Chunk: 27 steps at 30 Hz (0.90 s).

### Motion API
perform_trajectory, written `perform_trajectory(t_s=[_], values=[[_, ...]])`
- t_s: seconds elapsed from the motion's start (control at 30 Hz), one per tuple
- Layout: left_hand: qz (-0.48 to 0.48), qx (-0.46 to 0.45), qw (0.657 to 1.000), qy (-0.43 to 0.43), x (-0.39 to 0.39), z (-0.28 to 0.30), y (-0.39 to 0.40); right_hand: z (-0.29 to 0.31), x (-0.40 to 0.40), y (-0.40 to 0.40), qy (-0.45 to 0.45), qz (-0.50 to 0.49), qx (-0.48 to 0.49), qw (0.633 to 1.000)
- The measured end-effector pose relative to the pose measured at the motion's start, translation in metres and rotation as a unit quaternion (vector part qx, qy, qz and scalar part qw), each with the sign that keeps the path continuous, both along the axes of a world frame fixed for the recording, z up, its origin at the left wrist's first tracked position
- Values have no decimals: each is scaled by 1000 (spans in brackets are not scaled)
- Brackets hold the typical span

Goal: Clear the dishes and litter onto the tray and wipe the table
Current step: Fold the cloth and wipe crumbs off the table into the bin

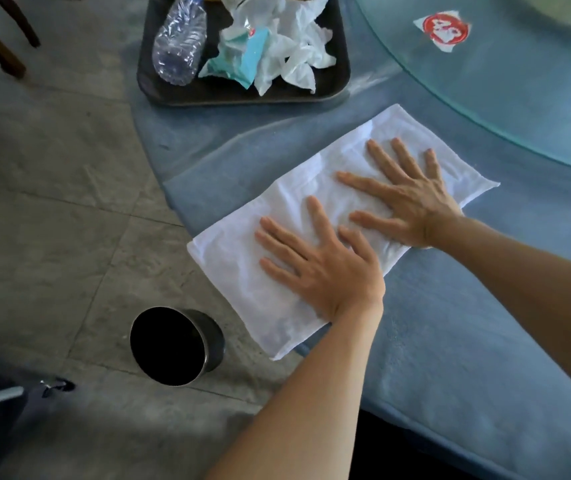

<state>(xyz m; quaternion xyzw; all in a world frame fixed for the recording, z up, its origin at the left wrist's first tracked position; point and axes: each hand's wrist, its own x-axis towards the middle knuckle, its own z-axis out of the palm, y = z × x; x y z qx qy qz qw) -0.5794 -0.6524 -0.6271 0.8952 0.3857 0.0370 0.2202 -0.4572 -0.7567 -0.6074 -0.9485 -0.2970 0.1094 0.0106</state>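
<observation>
In the head view, both hands lie flat with fingers spread on a white cloth [315,223] that stretches from lower left to upper right across the middle of the frame: the left hand [322,268] presses its lower half, the right hand [405,195] its upper half, neither one gripping anything. The cloth rests on the blue table [485,323], its lower left corner at or just past the table's curved edge. The dark tray [339,74] sits at the upper middle, already holding a crushed plastic bottle [180,43] and crumpled tissues [277,46], so wiping looks like the step in hand. To do it well, keep even pressure through both palms and slide the cloth flat so it does not bunch. Open table lies toward the lower right; the glass turntable [519,98] rim bounds the upper right, and a black bin [173,344] stands on the floor at lower left, beyond the edge.
</observation>
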Motion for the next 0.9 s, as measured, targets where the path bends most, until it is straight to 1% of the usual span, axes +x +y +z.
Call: perform_trajectory(t_s=[0.2, 0.37, 0.53, 0.57, 0.6, 0.67, 0.7, 0.73, 0.77, 0.8, 0.83, 0.87, 0.9], values=[[-28, -7, 999, 21, -5, 1, 4, -2, 1, 0, -1, -13, 8, 1000], [-49, 10, 998, 30, -6, 3, 8, -1, 1, -2, -3, -19, 29, 999], [-68, -29, 994, 86, -3, 14, 11, -5, -1, -3, 6, -24, 43, 999], [-82, -29, 991, 99, -2, 17, 12, -7, -2, -5, 0, -30, 50, 998], [-106, -49, 983, 141, 1, 23, 15, -7, -3, -6, -8, -39, 54, 998], [-155, -131, 947, 251, 8, 44, 32, -5, -7, -7, -23, -73, 66, 995], [-171, -159, 930, 283, 12, 57, 46, -4, -12, -5, -35, -108, 80, 990], [-191, -167, 926, 279, 17, 70, 62, -5, -21, -2, -49, -163, 106, 980], [-214, -173, 932, 234, 24, 82, 78, -7, -31, 0, -65, -230, 137, 961], [-229, -169, 946, 157, 30, 90, 94, -6, -41, 5, -70, -305, 165, 935], [-242, -146, 956, 77, 35, 99, 107, -4, -54, 12, -53, -381, 192, 903], [-256, -114, 960, 10, 41, 104, 116, 1, -68, 20, -26, -450, 222, 864], [-278, -88, 956, -29, 49, 106, 122, 7, -83, 28, -8, -504, 256, 825]])
